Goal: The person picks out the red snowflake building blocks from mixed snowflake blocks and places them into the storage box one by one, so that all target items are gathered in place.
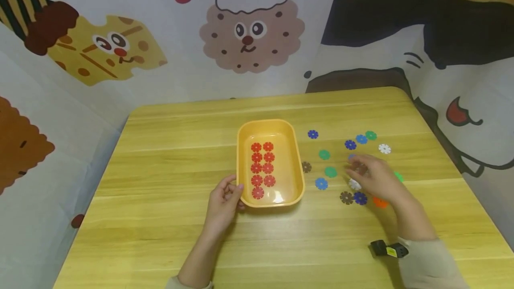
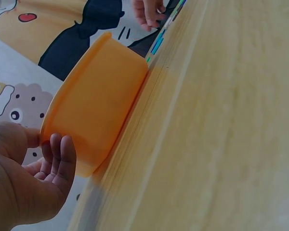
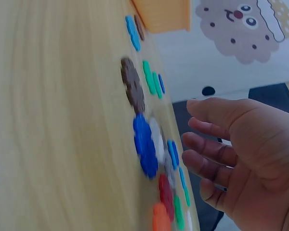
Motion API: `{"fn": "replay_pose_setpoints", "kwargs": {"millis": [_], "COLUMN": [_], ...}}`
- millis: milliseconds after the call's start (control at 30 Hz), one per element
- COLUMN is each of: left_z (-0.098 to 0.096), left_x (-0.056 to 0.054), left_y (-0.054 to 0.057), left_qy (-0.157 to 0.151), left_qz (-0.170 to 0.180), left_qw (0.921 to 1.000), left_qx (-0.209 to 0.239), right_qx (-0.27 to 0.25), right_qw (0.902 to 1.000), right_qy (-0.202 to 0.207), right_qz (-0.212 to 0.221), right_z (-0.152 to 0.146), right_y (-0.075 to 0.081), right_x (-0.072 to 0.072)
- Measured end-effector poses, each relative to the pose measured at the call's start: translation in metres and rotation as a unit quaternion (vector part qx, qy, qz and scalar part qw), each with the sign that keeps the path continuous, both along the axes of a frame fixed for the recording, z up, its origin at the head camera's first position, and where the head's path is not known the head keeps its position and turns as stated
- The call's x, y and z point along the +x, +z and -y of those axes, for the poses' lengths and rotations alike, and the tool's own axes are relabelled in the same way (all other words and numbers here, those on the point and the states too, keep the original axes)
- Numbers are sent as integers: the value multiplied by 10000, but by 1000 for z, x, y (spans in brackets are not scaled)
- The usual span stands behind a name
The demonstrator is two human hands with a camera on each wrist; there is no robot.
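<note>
My left hand point(image 1: 222, 203) pinches the lower left rim of a yellow-orange plastic tray point(image 1: 288, 164), thumb on the rim and fingers outside the wall. Inside the tray, red notched plastic discs point(image 1: 257, 168) lie in two columns on its left side. My right hand point(image 1: 375, 178) hovers over loose discs on the right, its fingers loosely bent with nothing between them in the right wrist view. Beneath and around it lie a white disc point(image 1: 355, 184), a dark blue disc point(image 1: 360, 198), a brown disc point(image 1: 346, 198) and an orange disc point(image 1: 380, 202).
Green discs point(image 1: 331, 172), blue discs point(image 1: 321, 183) and a white disc point(image 1: 384, 148) are scattered between tray and table's right side. A black strap-like object point(image 1: 388, 249) lies by the right sleeve. Behind the wooden table point(image 1: 168, 155) hangs a cartoon-printed cloth point(image 1: 180, 79).
</note>
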State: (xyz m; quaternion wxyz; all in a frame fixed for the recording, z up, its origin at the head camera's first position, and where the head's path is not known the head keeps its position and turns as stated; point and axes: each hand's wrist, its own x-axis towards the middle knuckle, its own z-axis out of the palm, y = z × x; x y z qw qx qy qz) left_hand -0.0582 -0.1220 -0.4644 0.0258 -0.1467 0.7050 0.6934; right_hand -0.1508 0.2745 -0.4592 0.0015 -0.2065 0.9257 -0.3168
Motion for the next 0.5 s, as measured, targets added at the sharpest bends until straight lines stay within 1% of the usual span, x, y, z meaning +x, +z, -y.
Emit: {"fn": "replay_pose_setpoints", "kwargs": {"millis": [33,167,333,500], "left_z": [0,0,0,0], "left_x": [0,0,0,0], "left_y": [0,0,1,0], "left_qy": [2,8,16,-8], "left_qz": [8,29,47,15], "left_qw": [10000,10000,10000,10000], "left_qx": [-1,-8,7,-28], "right_qx": [49,200,467,572], "right_qw": [10000,9989,9971,9950], "right_qy": [5,-74,-141,-185], "right_qz": [35,416,590,804], "right_z": [-3,-15,-27,-36], "right_y": [1,4,5,3], "right_x": [0,3,6,10]}}
